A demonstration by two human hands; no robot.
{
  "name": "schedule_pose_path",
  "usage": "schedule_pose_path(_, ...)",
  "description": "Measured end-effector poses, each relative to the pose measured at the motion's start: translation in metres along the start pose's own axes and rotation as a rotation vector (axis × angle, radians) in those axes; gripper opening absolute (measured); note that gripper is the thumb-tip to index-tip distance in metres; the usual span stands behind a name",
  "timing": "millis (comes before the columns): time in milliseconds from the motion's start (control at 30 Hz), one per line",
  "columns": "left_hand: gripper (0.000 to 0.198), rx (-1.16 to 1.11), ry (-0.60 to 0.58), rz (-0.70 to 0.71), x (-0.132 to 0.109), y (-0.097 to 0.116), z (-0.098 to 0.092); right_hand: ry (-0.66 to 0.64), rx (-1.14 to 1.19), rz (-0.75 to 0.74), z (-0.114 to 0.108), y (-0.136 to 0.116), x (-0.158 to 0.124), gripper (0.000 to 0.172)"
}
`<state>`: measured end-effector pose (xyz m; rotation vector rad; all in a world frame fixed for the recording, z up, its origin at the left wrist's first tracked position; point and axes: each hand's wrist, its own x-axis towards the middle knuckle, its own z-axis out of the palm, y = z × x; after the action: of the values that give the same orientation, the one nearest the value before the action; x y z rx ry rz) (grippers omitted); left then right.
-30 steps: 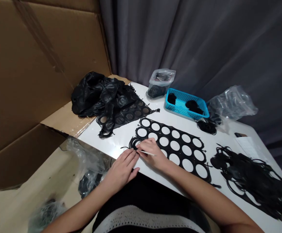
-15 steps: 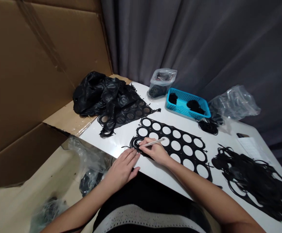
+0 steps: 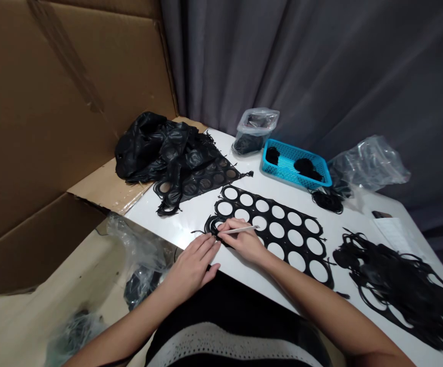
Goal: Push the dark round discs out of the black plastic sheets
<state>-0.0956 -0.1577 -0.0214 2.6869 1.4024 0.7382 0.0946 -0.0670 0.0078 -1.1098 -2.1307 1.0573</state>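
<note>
A black rubber sheet (image 3: 286, 226) with rows of round holes lies flat on the white table. Several thin black rings (image 3: 209, 223) sit at its near left corner. My right hand (image 3: 244, 242) is closed around a slim white pen-like tool (image 3: 240, 230), its lower end down at the rings and its upper end slanting right. My left hand (image 3: 196, 260) rests flat at the table edge, fingers stretched out, fingertips touching the rings or the sheet's corner. The tool's working end is hidden by the fingers.
A heap of black perforated sheets (image 3: 168, 148) lies at the back left beside a cardboard box (image 3: 72, 92). Behind are a clear bag (image 3: 255, 127), a blue basket (image 3: 296, 178) with black rings, and another plastic bag (image 3: 374, 163). Black scrap strips (image 3: 400, 285) are piled at right.
The tool in my right hand has tipped slightly lower, and the right hand has turned a little with it. My left hand stays in place.
</note>
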Motion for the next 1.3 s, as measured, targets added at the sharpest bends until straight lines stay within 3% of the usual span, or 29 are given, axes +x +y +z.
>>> schedule_pose_path(367,0.043,-0.042,-0.002,-0.013,0.001,0.0,-0.002,0.002,-0.002,-0.026,0.001,0.002,0.001,0.014)
schedule_pose_path(500,0.043,-0.048,0.002,-0.016,0.001,0.0,-0.002,0.006,-0.093,-0.151,0.003,0.002,-0.004,0.015)
schedule_pose_path(667,0.041,-0.061,0.018,-0.021,0.0,0.0,0.0,-0.097,-0.377,-0.407,0.004,0.0,-0.006,0.008)
schedule_pose_path(733,0.04,-0.054,0.017,-0.023,0.0,-0.001,0.0,0.015,-0.438,-0.36,-0.006,0.003,0.005,0.01)
schedule_pose_path(867,0.04,-0.038,0.016,-0.007,-0.002,-0.003,-0.002,0.442,-0.379,-0.09,-0.049,0.014,0.032,0.016)
schedule_pose_path(967,0.037,-0.065,-0.007,-0.009,0.002,-0.007,-0.011,0.531,-0.205,0.06,-0.083,0.013,0.033,0.019)
schedule_pose_path(1067,0.028,-0.168,-0.062,-0.067,0.023,-0.009,-0.026,0.424,0.053,0.173,-0.097,0.003,0.015,0.027)
schedule_pose_path(1133,0.029,-0.303,-0.037,-0.129,0.046,-0.007,-0.035,0.341,0.229,0.22,-0.099,-0.007,0.001,0.03)
schedule_pose_path(1233,0.053,-0.582,0.022,-0.18,0.089,0.002,-0.039,0.283,0.424,0.24,-0.101,-0.022,-0.016,0.033)
schedule_pose_path(1300,0.07,-0.771,-0.017,-0.174,0.118,0.009,-0.036,0.257,0.542,0.232,-0.106,-0.029,-0.024,0.034)
